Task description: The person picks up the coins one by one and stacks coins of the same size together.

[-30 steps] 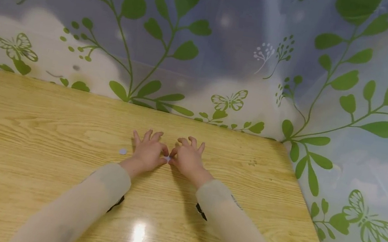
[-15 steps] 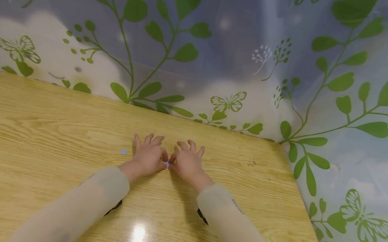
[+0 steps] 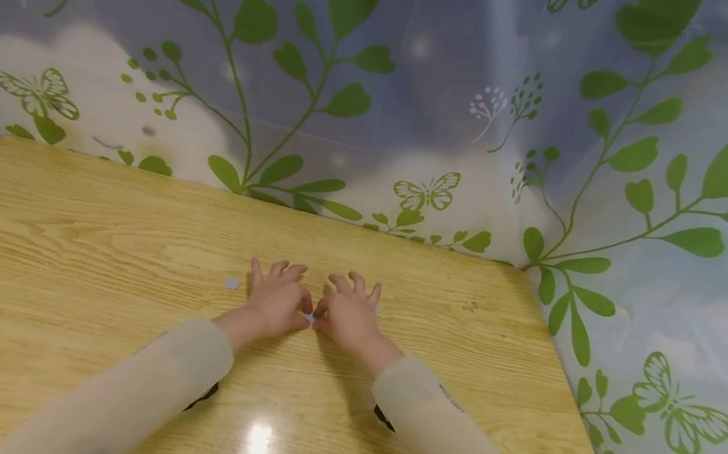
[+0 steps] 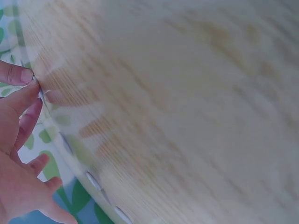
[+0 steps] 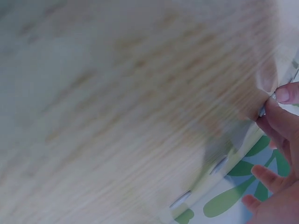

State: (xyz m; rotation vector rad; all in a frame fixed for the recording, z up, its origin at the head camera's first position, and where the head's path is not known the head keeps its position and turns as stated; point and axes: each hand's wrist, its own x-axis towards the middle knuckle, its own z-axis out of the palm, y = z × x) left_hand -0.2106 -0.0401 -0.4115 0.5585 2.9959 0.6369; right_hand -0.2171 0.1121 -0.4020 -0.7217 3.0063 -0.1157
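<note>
In the head view my left hand [image 3: 273, 304] and right hand [image 3: 350, 318] meet low over the wooden table. Between their thumbs and forefingers they pinch a small pale bluish disc [image 3: 311, 318], mostly covered by the fingertips. The other fingers of both hands are spread. Another pale disc [image 3: 231, 283] lies flat just left of my left hand. A sliver of a pale piece [image 3: 377, 307] shows beyond the right hand. Several thin discs [image 4: 92, 180] appear edge-on near the hand in the left wrist view; a similar disc [image 5: 181, 199] shows in the right wrist view.
The wood-grain table [image 3: 88, 233] extends around both hands. A small cluster of brownish marks [image 3: 470, 306] sits on its right side. A curtain with green leaves and butterflies [image 3: 368, 102] hangs along the back and right edges.
Both hands have shifted a little toward the person, keeping the small disc between their fingertips. The disc on the left lies where it was. The head view has turned very slightly.
</note>
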